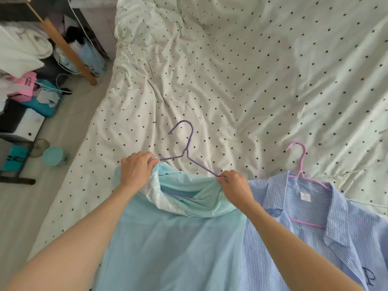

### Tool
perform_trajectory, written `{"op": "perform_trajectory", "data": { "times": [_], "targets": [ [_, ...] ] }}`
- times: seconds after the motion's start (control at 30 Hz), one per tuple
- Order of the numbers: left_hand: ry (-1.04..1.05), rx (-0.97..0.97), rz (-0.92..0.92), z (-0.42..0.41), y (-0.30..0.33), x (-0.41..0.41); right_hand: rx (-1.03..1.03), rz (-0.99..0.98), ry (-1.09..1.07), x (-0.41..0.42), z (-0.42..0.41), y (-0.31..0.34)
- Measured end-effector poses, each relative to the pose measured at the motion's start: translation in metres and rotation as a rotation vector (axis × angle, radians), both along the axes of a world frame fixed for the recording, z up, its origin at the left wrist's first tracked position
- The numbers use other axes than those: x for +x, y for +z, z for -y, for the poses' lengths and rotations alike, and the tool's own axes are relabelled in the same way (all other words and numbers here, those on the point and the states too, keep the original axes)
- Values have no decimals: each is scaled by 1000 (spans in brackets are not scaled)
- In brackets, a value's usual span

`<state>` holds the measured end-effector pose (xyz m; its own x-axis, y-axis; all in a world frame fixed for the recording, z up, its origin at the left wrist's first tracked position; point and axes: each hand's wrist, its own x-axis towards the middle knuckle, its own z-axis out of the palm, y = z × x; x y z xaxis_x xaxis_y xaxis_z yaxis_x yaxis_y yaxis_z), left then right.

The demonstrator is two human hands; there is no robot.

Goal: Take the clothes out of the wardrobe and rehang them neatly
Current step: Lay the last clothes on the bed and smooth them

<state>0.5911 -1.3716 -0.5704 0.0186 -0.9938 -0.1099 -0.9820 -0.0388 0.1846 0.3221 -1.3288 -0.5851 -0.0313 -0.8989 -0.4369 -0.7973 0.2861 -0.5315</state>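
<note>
A light turquoise garment (178,238) with a white lace neckline lies on the bed in front of me. A purple wire hanger (185,152) sits partly inside its neck opening, hook pointing away from me. My left hand (137,168) grips the garment's left shoulder over the hanger's left arm. My right hand (234,185) pinches the right shoulder fabric at the hanger's right arm. Beside it on the right lies a blue striped shirt (315,217) on a pink hanger (300,162).
A white bedsheet with black dots (252,70) covers the bed. Left of the bed is floor with a wooden leg (69,53), piled cloth, pink and teal bags (35,95), a small turquoise bin (53,156) and a white cable.
</note>
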Motion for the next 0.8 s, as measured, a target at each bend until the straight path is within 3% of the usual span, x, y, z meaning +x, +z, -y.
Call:
{"op": "perform_trajectory", "data": {
  "times": [0.13,0.33,0.5,0.8],
  "targets": [
    [-51,42,-66,5,-16,2,-26,-18,-44,-6,-3,-12],
    [-136,130,-87,-64,-5,-21,-77,-126,73,-23,-52,13],
    [-155,136,-224,-113,40,-48,-146,-144,74,-41,-104,62],
    [-350,24,-412,-220,141,-128,-248,-187,-142,-97,-277,168]
  ]
}}
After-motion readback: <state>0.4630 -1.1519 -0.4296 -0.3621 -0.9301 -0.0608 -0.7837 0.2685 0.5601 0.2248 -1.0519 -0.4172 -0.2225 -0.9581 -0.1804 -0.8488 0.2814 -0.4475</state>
